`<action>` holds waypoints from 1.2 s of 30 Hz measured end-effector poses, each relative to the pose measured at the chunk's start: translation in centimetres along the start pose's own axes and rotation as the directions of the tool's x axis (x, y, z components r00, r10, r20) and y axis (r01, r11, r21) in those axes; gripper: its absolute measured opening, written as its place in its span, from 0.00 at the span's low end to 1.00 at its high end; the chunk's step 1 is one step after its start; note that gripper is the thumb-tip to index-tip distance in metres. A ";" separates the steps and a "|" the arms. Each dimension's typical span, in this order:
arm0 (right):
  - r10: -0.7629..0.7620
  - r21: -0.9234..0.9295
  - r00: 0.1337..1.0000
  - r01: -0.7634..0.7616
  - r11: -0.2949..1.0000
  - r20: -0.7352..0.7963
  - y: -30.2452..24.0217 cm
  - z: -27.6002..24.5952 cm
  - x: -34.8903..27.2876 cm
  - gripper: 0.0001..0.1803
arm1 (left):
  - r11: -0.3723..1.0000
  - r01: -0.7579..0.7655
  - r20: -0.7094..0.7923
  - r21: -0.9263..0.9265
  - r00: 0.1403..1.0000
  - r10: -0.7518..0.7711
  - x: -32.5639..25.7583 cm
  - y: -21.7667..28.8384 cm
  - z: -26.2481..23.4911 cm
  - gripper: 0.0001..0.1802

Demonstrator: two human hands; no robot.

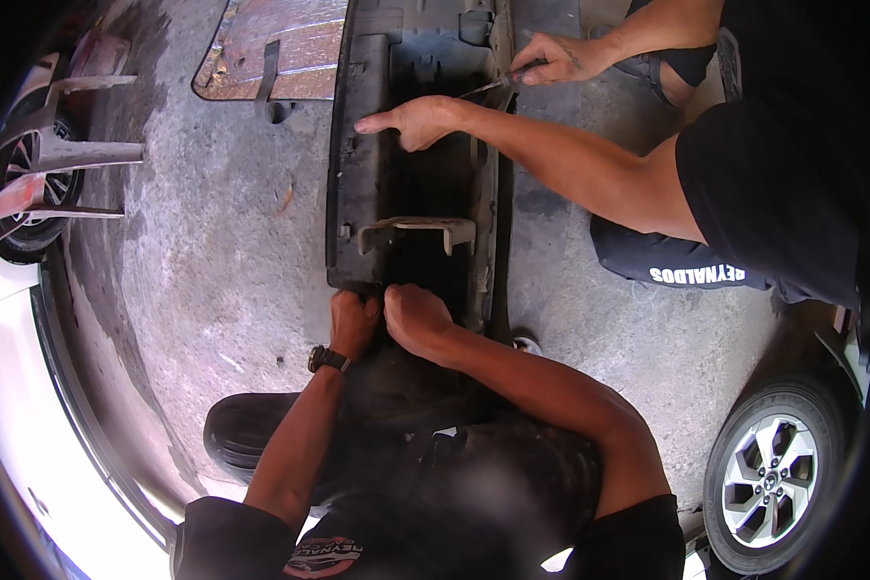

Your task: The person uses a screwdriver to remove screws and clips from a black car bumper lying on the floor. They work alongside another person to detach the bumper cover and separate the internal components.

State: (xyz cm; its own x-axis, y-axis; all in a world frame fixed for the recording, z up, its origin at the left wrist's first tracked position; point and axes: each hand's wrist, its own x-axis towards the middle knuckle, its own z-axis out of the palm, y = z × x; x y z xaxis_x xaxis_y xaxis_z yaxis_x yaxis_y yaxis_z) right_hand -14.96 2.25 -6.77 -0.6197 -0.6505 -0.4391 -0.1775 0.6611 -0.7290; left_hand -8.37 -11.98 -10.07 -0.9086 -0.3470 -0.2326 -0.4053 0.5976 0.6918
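Note:
A long, dark, trough-shaped car part (pixel 360 208) lies lengthwise in front of me on the concrete. My left hand (pixel 354 324) is closed at its near left corner, fingers curled at the edge. Just right of it, my right hand (pixel 418 321) is also closed, thumb side toward the left hand. Whatever the two hands pinch is hidden by the fingers and dark shadow. Ahead of them a bent metal bracket (pixel 418 228) spans the trough.
At the right, a co-worker in dark clothing rests one hand (pixel 414 123) over the trough; the other hand (pixel 549 60) holds a thin tool (pixel 491 87). A foil-faced panel (pixel 271 53) lies at far left. Car wheels (pixel 771 474) and a metal frame (pixel 77 155) stand at the sides.

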 end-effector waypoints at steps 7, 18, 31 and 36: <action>0.031 0.014 0.999 -0.032 0.999 0.021 -0.5 -0.4 -0.1 0.08 | 0.999 -0.003 -0.008 -0.033 1.000 0.003 0.1 0.1 0.0 0.09; 0.016 0.018 1.000 -0.016 1.000 -0.001 -0.7 -0.5 -0.1 0.07 | 1.000 0.008 0.006 0.020 1.000 -0.008 0.2 0.3 -0.2 0.08; -0.068 0.065 0.994 0.073 0.995 -0.084 1.8 1.7 0.0 0.08 | 0.999 0.006 -0.044 -0.034 0.999 -0.007 0.0 -0.5 0.1 0.08; -0.109 0.041 0.992 0.111 0.993 -0.057 2.3 2.1 0.7 0.08 | 0.999 0.046 0.001 -0.007 0.999 -0.046 0.3 -0.6 0.1 0.09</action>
State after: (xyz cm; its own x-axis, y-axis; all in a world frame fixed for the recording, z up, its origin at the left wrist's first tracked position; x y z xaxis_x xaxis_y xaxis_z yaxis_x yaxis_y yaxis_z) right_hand -14.21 2.56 -9.89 -0.6395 -0.6960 -0.3264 -0.2141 0.5690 -0.7940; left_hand -8.39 -12.34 -10.63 -0.8891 -0.3733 -0.2649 -0.4460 0.5760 0.6851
